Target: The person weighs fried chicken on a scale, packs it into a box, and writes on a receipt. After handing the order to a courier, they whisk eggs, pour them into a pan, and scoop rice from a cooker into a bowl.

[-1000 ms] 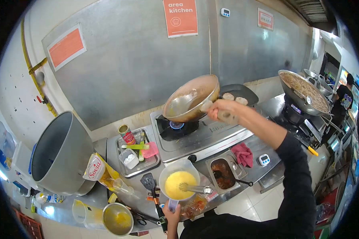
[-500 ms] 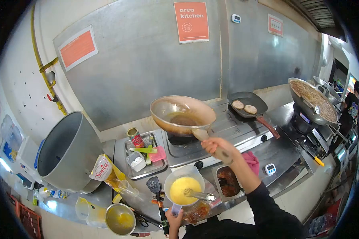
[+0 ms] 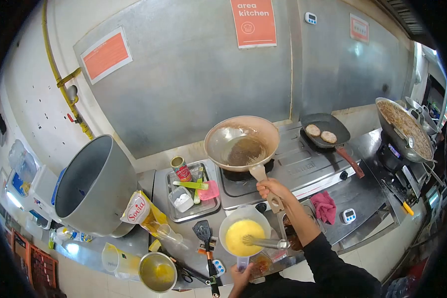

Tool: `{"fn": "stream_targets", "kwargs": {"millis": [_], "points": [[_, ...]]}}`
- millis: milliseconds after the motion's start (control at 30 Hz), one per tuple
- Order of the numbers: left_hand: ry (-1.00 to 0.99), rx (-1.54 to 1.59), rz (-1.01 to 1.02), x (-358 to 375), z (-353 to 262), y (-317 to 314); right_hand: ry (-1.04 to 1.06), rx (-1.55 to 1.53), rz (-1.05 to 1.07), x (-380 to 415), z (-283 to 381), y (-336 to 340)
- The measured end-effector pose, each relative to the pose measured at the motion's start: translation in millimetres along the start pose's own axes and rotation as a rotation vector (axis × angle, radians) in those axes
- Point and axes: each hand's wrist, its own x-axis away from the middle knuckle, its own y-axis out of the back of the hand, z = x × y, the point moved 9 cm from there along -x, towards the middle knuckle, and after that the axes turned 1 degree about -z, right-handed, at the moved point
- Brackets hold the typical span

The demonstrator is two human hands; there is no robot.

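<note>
My right hand (image 3: 273, 190) is wrapped round the beige handle of a wok (image 3: 214, 144), which sits over the left burner with a shallow pool of oil in its bottom. My left hand (image 3: 241, 278) grips the handle of a translucent pitcher (image 3: 268, 227) at the counter's front. Yellow beaten egg (image 3: 239, 232) fills its lower part, and a metal whisk (image 3: 268, 242) leans in it. Right of the pitcher, my forearm partly hides a metal tray of dark red sauce (image 3: 295, 243).
A tray (image 3: 186, 215) holds a can, a small tub and a pink scraper. Left stand a large pot (image 3: 94, 186), an oil pouch (image 3: 143, 211) and a steel bowl (image 3: 157, 272). A black spatula (image 3: 203, 233) lies nearby. Two patties sit in a pan (image 3: 335, 124).
The wok has tipped, showing more of its inside, and the oil has spread across its bottom. My right hand stays on the handle. The whole view has shifted a little.
</note>
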Motion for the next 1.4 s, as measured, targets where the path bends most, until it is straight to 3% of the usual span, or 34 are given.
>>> {"fn": "stream_targets", "kwargs": {"millis": [133,167,267,367,433,500,567,633,700,767,800,867,933,1000,1033,1067,1133,1167,1200,1267,1300,1333,1400], "points": [[-0.065,0.003,0.081,5,4,-15,0.008,-0.036,0.031,-5,-6,6],[-0.264,-0.062,0.093,10,-36,-25,0.008,-0.099,0.041,-6,-4,5],[-0.117,0.064,0.311,17,-14,-39,0.064,-0.171,0.045,10,1,-5],[-0.086,-0.032,0.426,16,-24,-44,0.073,-0.148,-0.182,42,-9,4],[-0.073,0.038,0.455,18,-20,-43,0.343,-0.023,-0.43,77,-18,49],[-0.052,0.043,0.457,20,-19,-42,0.704,0.091,-0.432,131,-45,78],[-0.044,0.051,0.455,15,-24,-47,0.934,0.374,-0.745,176,-51,39],[-0.124,-0.069,0.403,15,-37,-46,0.993,0.474,-0.704,187,-33,-35],[-0.069,-0.073,0.348,16,-32,-45,1.05,0.561,-0.665,184,-29,-65],[-0.033,-0.15,0.247,12,-29,-38,0.68,0.242,-0.492,141,-46,-50],[-0.029,-0.152,0.245,14,-40,-39,0.675,0.239,-0.492,139,-38,-52],[0.029,-0.054,0.162,13,-59,-35,0.604,0.306,-0.269,132,-12,-83],[-0.042,-0.074,0.159,10,-63,-33,0.696,0.245,-0.261,149,11,-101],[-0.105,-0.098,0.148,11,-62,-31,0.988,0.377,-0.065,176,22,-122],[-0.077,-0.14,0.165,11,-55,-30,1.086,0.665,0.025,169,4,-124],[-0.051,-0.18,0.183,12,-50,-30,1.085,0.664,0.031,166,-1,-123],[-0.085,-0.163,0.169,14,-47,-30,0.612,0.529,-0.103,130,-23,-99],[-0.117,-0.151,0.163,12,-49,-32,0.47,0.219,-0.31,138,-14,-95],[-0.12,-0.139,0.143,10,-56,-31,0.462,0.232,-0.292,138,-17,-90],[-0.031,-0.202,0.199,13,-62,-33,0.818,0.351,0.096,159,-13,-100],[-0.037,-0.2,0.186,13,-57,-31,0.966,0.865,0.064,163,-17,-114],[-0.099,-0.226,0.161,15,-51,-29,0.965,0.868,0.081,165,-19,-116],[-0.166,-0.235,0.109,7,-47,-32,0.577,0.535,-0.159,147,-18,-92]]}}
